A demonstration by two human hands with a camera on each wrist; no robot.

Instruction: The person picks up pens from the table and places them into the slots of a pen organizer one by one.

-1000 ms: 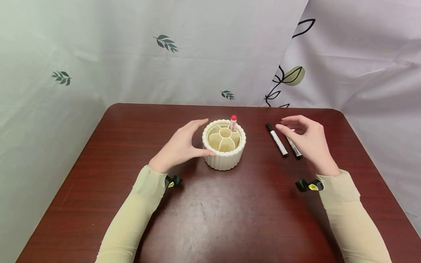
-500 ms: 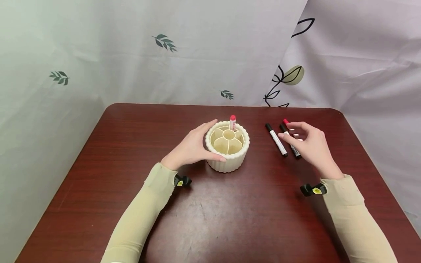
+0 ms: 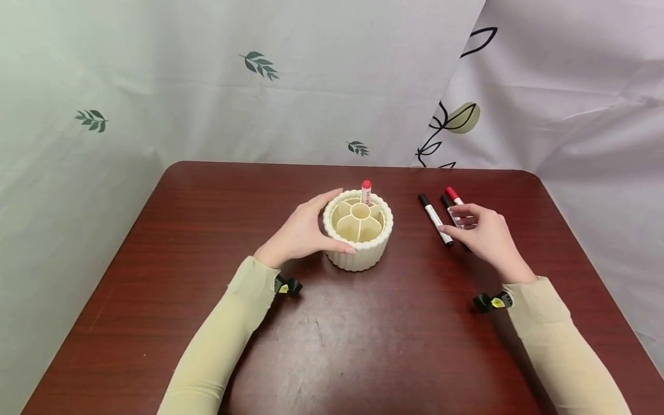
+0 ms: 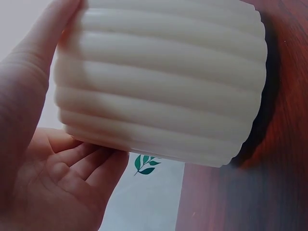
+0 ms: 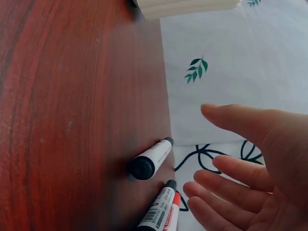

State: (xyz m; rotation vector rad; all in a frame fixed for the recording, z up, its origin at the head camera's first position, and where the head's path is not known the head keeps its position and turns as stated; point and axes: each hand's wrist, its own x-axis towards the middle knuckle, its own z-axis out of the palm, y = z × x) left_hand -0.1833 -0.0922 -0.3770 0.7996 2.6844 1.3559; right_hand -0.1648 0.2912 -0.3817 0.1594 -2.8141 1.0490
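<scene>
Cream and scalloped, a divided pen holder (image 3: 358, 257) stands on the dark red table (image 3: 332, 351) in the head view, slightly farther right than a second ago; the left hand (image 3: 301, 231) grips its left side, thumb along the near wall; a red-capped marker (image 3: 366, 193) stands in a far compartment; at right, the right hand (image 3: 486, 235) has shifted nearer, uncovering a loose red-capped marker (image 3: 453, 195) beside a middle black-capped marker (image 3: 448, 207), its thumb now over the left black-capped marker (image 3: 433, 217).

Left wrist view: the hand's grip spreads wide around the holder's ribbed wall.

Right wrist view: thumb and fingers part widely with nothing between them, no contact with the markers showing; three thus lie loose on the table, none yet picked up.
</scene>
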